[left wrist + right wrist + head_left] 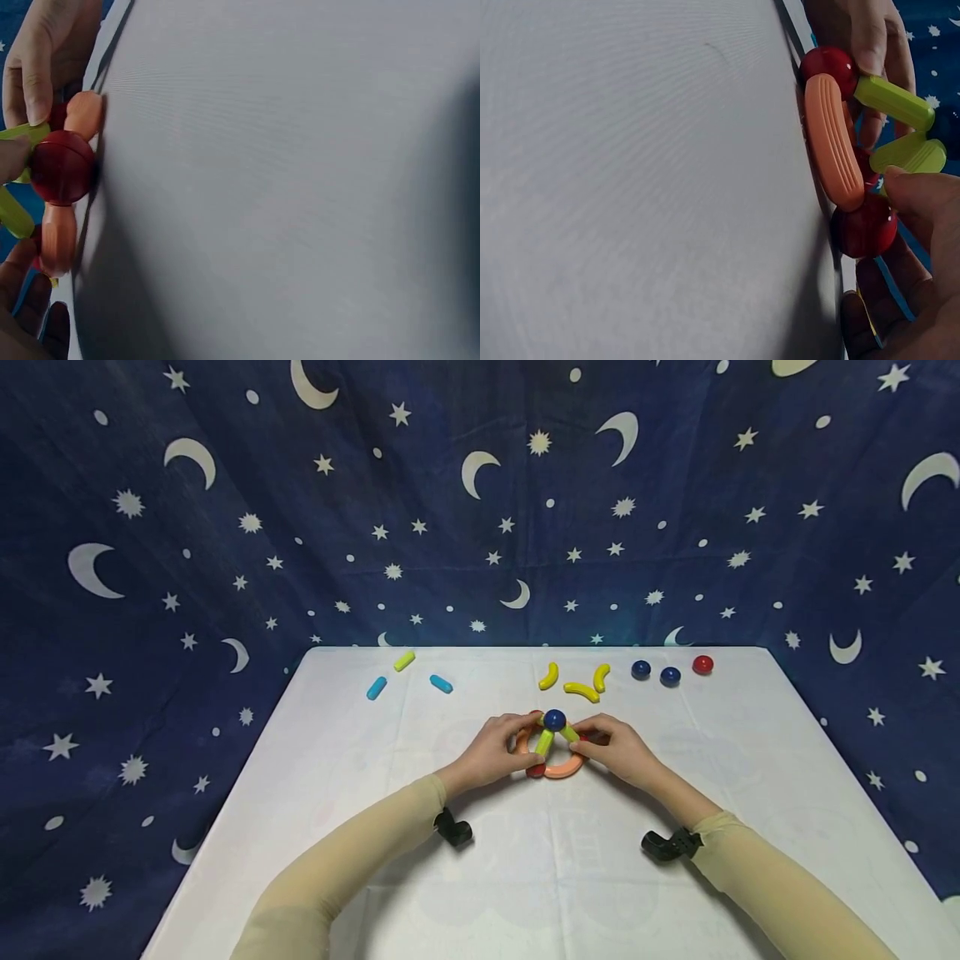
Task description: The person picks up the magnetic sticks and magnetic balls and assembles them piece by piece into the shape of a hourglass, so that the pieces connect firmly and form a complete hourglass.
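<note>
Between the hands stands a stick-and-ball toy frame. Its base is a ring of orange curved pieces (564,768) joined by red balls (63,168), low over the white table. Lime-green sticks (895,103) slant up from the red balls to a dark blue ball (554,720) at the top. My left hand (495,748) pinches the frame from the left, its thumb on the near green stick's lower end by a red ball. My right hand (617,750) pinches the right-hand green stick (570,732) near its lower end. Fingers partly hide the far side.
Two blue sticks (441,683) and one lime-green stick (404,661) lie at the back left. Three yellow curved pieces (581,692) lie behind the frame. Farther right are two dark blue balls (671,677) and a red ball (702,665). A star-patterned cloth (480,552) hangs behind the table.
</note>
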Motion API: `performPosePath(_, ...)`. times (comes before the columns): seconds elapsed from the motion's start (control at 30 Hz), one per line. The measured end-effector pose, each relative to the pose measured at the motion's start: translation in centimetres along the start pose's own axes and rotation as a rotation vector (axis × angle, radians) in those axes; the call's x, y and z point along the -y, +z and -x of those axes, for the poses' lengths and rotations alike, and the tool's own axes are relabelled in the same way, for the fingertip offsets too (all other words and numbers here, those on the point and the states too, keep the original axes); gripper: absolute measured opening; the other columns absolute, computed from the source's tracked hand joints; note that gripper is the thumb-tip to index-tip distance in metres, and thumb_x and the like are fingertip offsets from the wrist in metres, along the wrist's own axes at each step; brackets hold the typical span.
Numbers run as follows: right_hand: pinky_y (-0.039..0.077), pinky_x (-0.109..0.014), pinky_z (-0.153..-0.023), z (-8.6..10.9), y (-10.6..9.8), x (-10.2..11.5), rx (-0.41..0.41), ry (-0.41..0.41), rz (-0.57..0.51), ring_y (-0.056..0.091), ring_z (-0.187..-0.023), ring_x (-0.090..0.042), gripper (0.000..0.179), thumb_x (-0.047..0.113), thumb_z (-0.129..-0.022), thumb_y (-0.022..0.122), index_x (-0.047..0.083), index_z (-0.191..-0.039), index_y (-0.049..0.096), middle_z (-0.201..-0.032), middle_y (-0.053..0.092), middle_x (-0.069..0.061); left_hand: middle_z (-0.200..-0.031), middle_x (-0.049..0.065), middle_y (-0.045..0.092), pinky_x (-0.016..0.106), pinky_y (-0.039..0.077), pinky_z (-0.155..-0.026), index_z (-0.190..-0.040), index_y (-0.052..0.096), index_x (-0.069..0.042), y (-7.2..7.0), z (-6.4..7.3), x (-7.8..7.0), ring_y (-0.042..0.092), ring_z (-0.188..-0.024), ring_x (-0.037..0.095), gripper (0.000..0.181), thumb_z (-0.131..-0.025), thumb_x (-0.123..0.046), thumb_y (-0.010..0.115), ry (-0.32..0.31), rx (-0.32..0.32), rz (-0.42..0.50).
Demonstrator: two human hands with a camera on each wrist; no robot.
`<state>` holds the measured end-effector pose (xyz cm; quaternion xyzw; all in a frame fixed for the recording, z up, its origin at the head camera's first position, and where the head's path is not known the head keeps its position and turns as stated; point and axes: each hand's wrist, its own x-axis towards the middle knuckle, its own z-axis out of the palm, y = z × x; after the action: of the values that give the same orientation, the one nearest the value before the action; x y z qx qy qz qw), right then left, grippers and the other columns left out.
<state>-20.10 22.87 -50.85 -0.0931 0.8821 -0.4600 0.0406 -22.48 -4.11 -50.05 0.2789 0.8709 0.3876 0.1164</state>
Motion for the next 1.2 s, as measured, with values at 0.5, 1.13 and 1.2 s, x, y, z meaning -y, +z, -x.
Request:
performPosePath(0.5,0.049,-0.042,-0.092,0.3,-0.7,-0.5,-0.002,0.042,0.06,0.059,-0.106,-0.024,0.039,0.036,-0.09,0.08,0.013,-0.121,0.074,-0.116,0.066,-0.005,-0.15,0.002,0.045,0.045,0.036,-0.112,-0.13,0.066,-0.023,0.2,0.9,0.7,0.042,-0.136,0.025,0.054,-0.086,-0.049,0.081,0.019,0.007,-0.061)
performPosePath(1.13,0.049,-0.039,-0.086,1.0,0.1,0.6,0.123,-0.019,0.067,0.057,-0.098,-0.02,0.034,0.035,-0.091,0.079,0.018,-0.121,0.074,-0.106,0.067,0.003,-0.139,0.002,0.057,0.043,0.04,-0.106,-0.129,0.071,-0.022,-2.1,1.5,2.6,0.048,-0.129,0.025,0.038,-0.095,-0.038,0.073,0.016,-0.024,-0.106)
performPosePath(1.2,0.049,-0.039,-0.086,1.3,0.3,0.8,0.147,-0.022,0.069,0.056,-0.097,-0.02,0.034,0.034,-0.092,0.078,0.018,-0.121,0.074,-0.104,0.066,0.004,-0.134,0.0,0.06,0.04,0.043,-0.102,-0.131,0.07,-0.022,-2.3,1.4,2.7,0.051,-0.124,0.022,0.039,-0.096,-0.038,0.073,0.008,-0.034,-0.102)
